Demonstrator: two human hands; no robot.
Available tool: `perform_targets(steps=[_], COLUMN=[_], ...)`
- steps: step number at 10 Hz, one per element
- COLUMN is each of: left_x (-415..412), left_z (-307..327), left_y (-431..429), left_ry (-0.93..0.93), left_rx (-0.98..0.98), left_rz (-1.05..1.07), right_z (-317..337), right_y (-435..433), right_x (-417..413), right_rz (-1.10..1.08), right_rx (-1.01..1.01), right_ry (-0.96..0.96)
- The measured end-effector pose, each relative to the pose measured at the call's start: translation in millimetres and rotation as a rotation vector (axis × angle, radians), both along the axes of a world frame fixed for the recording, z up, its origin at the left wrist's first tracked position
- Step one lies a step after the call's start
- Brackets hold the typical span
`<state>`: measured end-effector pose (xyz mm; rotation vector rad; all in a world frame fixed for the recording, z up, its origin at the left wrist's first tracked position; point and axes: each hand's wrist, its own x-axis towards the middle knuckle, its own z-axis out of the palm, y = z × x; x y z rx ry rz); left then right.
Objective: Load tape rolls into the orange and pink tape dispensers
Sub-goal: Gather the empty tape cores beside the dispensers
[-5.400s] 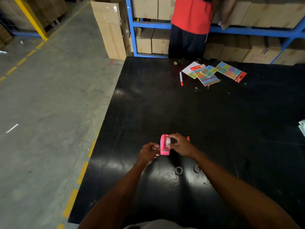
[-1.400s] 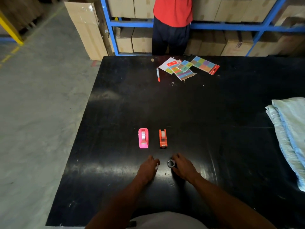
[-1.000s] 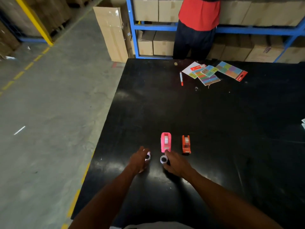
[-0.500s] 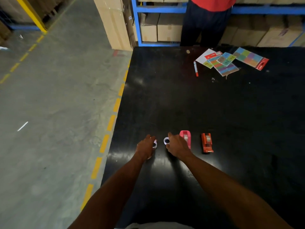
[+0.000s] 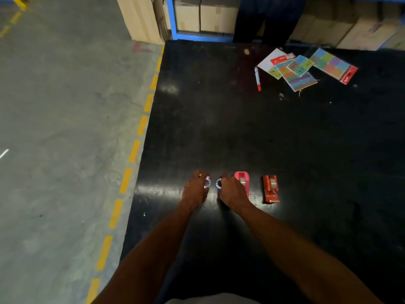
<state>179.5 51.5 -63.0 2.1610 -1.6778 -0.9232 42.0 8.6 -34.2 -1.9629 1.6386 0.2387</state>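
Note:
On the black table [image 5: 219,128] the pink tape dispenser [image 5: 242,180] and the orange tape dispenser [image 5: 270,189] stand side by side, each with a tape roll seated in it. Just left of the pink one lie two small ring-shaped tape rolls. My left hand [image 5: 195,190] rests on the left ring [image 5: 207,183], fingers curled over it. My right hand [image 5: 232,190] covers part of the right ring [image 5: 218,183] and hides the pink dispenser's near left side. Both rings touch the table.
Coloured sticky-note packs [image 5: 302,69] and a red-capped marker [image 5: 257,79] lie at the table's far side. A person's dark trousers [image 5: 269,18] stand behind the table by blue shelving with cardboard boxes [image 5: 206,14]. The table's left edge borders a grey floor with a yellow dashed line [image 5: 133,150].
Both hands slid the two rings leftward and forward past the front of the dispensers to the left of the pink one. The view tilted down and left.

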Motion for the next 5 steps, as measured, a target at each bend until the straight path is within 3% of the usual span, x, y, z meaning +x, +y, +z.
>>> perform_targets(steps=[3,5], left_x=[3,14], left_z=[2,-17], left_y=[3,45], left_ry=[0.011,0.147], left_rx=[0.062,-0.04], left_rz=[-0.049,0.11], right_z=[14,13], right_y=[10,60], right_x=[-2,-44], right_rz=[-0.014,0.124], right_rx=[-0.003,-0.032], right_ry=[-0.021,-0.07])
